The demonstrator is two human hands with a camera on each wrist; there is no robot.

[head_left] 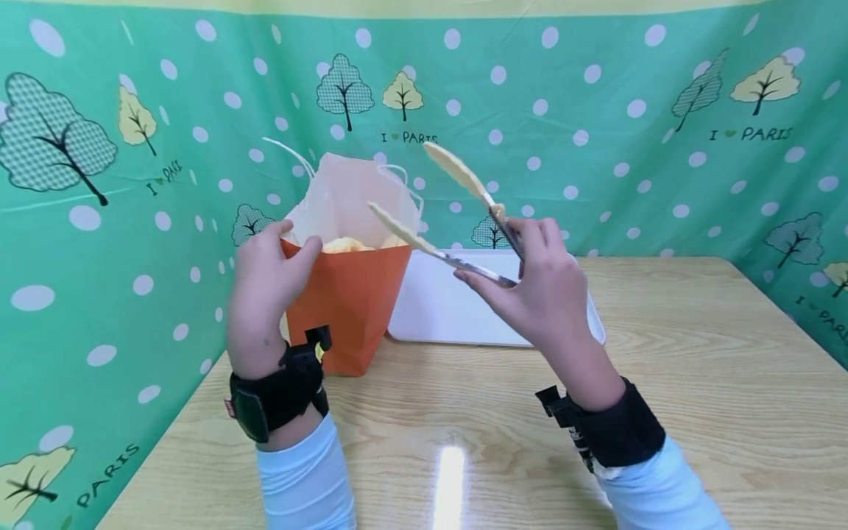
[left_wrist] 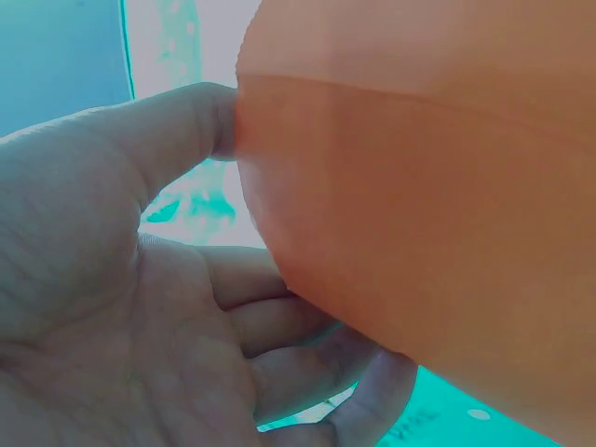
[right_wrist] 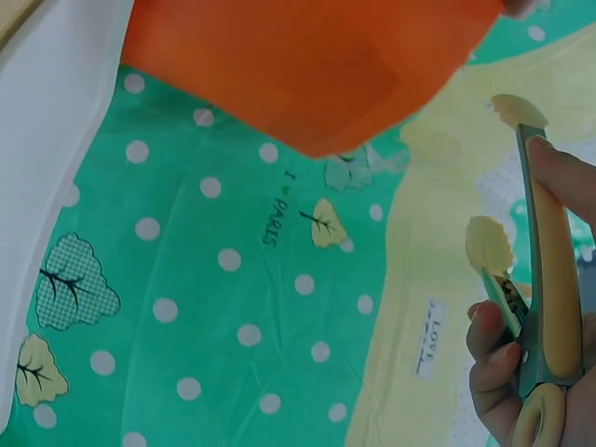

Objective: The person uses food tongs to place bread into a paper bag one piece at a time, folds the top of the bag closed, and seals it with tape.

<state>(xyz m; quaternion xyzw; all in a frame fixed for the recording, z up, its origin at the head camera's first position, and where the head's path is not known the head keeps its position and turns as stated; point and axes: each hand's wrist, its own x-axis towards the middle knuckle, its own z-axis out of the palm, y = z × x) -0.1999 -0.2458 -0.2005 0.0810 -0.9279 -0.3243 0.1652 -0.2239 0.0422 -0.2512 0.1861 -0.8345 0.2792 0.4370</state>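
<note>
An orange paper bag point(head_left: 347, 302) with a white inside and white string handles stands on the table, its mouth spread wide. Pale, bread-like pieces point(head_left: 346, 244) show just inside its rim. My left hand point(head_left: 268, 276) grips the bag's left edge; in the left wrist view the thumb lies at the edge and the fingers curl beneath it. In my right hand point(head_left: 546, 283) is a pair of food tongs point(head_left: 473, 271) with cream-coloured, scalloped tips. The tongs' arms are spread, pointing toward the bag's mouth, and nothing shows between their tips.
Behind and right of the bag lies a white rectangular tray point(head_left: 457, 309) on the wooden table point(head_left: 695, 383). A green dotted cloth point(head_left: 563, 147) with printed trees hangs along the back and both sides.
</note>
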